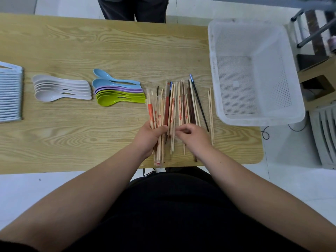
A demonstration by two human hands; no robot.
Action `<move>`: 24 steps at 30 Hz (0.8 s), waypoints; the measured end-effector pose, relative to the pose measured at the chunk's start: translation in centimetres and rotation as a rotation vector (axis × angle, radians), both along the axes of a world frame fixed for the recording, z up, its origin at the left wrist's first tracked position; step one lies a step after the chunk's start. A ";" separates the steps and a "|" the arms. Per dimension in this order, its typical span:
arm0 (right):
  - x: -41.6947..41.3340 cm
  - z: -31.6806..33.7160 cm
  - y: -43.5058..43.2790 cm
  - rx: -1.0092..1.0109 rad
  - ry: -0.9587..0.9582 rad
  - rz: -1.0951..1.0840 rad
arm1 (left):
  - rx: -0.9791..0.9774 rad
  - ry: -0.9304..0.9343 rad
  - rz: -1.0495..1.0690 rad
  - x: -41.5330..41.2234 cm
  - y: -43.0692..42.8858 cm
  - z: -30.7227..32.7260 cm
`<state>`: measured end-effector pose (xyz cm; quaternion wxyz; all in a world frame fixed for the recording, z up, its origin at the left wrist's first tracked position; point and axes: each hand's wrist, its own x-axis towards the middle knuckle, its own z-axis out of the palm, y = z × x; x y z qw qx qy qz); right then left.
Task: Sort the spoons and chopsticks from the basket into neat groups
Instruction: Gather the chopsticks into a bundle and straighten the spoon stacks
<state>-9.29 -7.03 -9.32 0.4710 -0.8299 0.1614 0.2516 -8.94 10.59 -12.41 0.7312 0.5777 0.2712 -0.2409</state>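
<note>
A loose spread of chopsticks [181,104] lies on the wooden table [91,48], some bamboo, some in red-printed wrappers, some dark. My left hand [149,137] grips a bundle of wrapped bamboo chopsticks [154,110] at the pile's left side. My right hand [194,137] rests on the pile with its fingertips pinching a bamboo chopstick [173,124]. White spoons [61,90] lie nested at the left. Blue, purple and green spoons [118,93] lie stacked beside them. The white basket [254,70] at the right looks empty.
A grey slatted rack [11,93] sits at the table's left edge. A person in dark trousers [134,8] stands at the far side. Stools and a metal frame [318,79] crowd the floor right of the basket. A single black chopstick [199,102] lies angled near the basket.
</note>
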 end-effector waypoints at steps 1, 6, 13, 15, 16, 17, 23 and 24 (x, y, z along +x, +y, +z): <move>-0.1 -0.3 -1.3 -0.162 -0.072 -0.027 | 0.022 0.010 -0.006 -0.1 0.3 -0.1; -0.1 -2.5 -7.1 -0.574 -0.063 -0.079 | 0.056 0.019 -0.017 -0.6 1.2 -0.2; 0.3 -3.2 -7.3 -0.476 0.078 -0.100 | 0.072 -0.011 -0.040 -0.9 1.0 0.3; 0.2 -2.9 -7.1 -0.439 0.073 -0.130 | 0.081 -0.025 -0.047 -1.1 0.9 0.2; 0.1 -2.7 -6.9 -0.429 0.053 -0.158 | 0.084 -0.027 -0.048 -1.1 0.8 0.1; -0.1 -2.3 -6.7 -0.422 0.026 -0.179 | 0.087 -0.026 -0.047 -1.2 0.7 0.1; -1.3 0.3 -2.3 -0.112 -0.028 -0.017 | 0.050 -0.041 -0.071 -0.6 0.2 0.5; -1.4 0.7 -1.3 -0.040 -0.032 0.018 | 0.033 -0.045 -0.072 -0.4 0.0 0.6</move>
